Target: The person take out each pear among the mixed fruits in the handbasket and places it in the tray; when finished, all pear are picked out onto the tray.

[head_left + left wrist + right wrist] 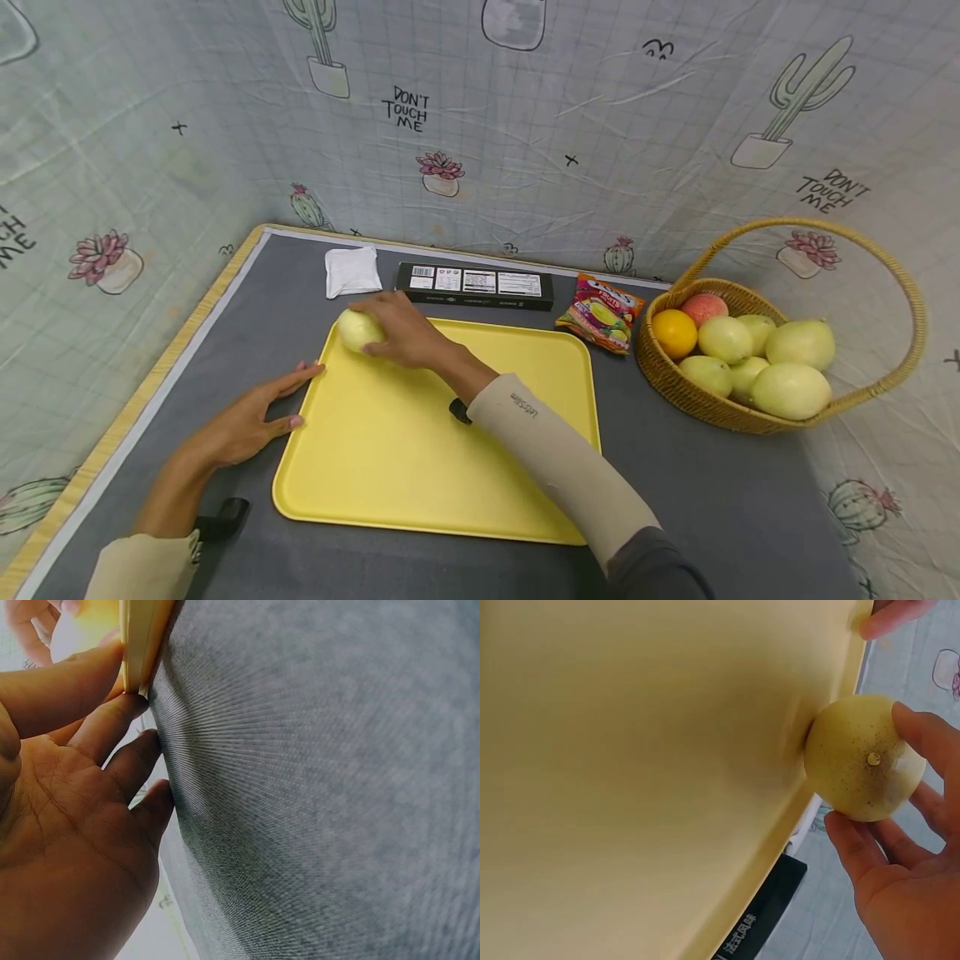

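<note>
In the head view my right hand (405, 329) holds a round, pale yellow-green fruit (357, 332) at the far left corner of the yellow tray (450, 450). The right wrist view shows thumb and fingers curled round this fruit (847, 754), which has a small nub and dark speckles. It sits right by the tray's raised rim. My left hand (243, 421) is at the tray's left edge, its index fingertip and thumb tip touching the rim. Up close, in the left wrist view, the left hand's (82, 802) other fingers lie against the grey cloth.
A wicker basket (675, 400) of several pale green fruits, an orange (674, 333) and a reddish fruit (705, 308) stands at the right. Behind the tray lie a white folded cloth (352, 272), a long black box (474, 286) and a colourful snack packet (600, 312). Patterned fabric hangs around the table.
</note>
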